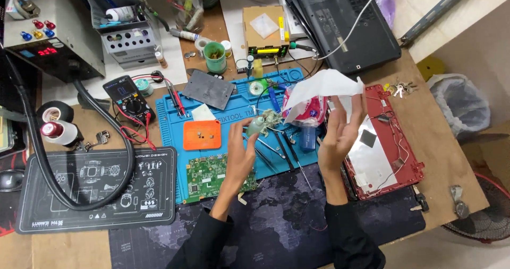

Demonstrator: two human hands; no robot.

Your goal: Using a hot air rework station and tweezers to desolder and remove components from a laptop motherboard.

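Note:
My right hand [340, 136] is raised above the blue work mat [234, 96] and holds a white tissue [326, 86] by its lower edge. A pink tissue packet [308, 112] lies on the mat just behind it. My left hand [241, 152] grips a small pale green bottle [256, 124] with its fingertips, hovering over the mat. Below that hand lies a green circuit board [204, 176]. An orange tray [202, 134] holding small screws sits left of the bottle. Tweezers and thin tools [279, 149] lie between my hands.
A red laptop shell [385, 147] lies at the right. A black laptop [345, 22] is at the back. A multimeter [130, 96], a black mat [95, 186] with a thick black hose [106, 120], a green cup [215, 56] and a tool holder [130, 43] stand at left and back.

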